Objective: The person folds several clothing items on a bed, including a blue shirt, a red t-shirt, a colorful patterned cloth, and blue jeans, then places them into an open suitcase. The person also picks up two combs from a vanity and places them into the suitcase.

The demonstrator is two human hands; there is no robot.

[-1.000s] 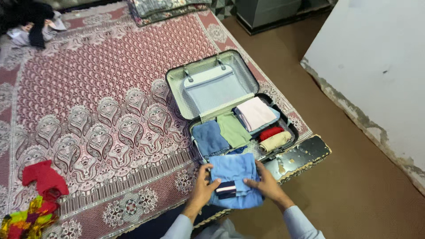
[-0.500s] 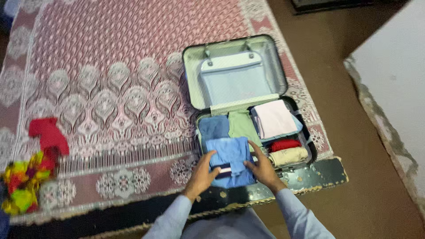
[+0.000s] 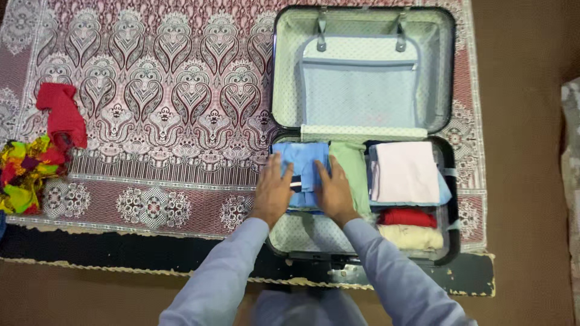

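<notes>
**Blue garment pressed into open suitcase**

A folded blue garment (image 3: 300, 172) is held flat in the near-left part of the suitcase (image 3: 450, 199), on top of a darker blue piece. The left hand (image 3: 273, 190) is laid on its left side and the right hand (image 3: 334, 192) on its right; both are spread, palms down, with fingers extended rather than clenched, so the cloth is pressed, not pinched. This seems to be done to keep the fold tight and level with its neighbours.

The clothes are packed side by side in folded stacks, apparently so that the base is filled evenly. Just beside the blue garment a green piece (image 3: 352, 169) is seen, then a pale pink one (image 3: 403, 172) over a light blue layer; nearer the person a red roll (image 3: 408, 217) and a cream roll (image 3: 411, 237) lie touching.

One suitcase is counted, its lid (image 3: 362, 78) lying open on the patterned rug (image 3: 151, 90). Outside it, well apart on the left, one red cloth (image 3: 60, 118) and one multicoloured cloth (image 3: 24, 175) are left.
</notes>
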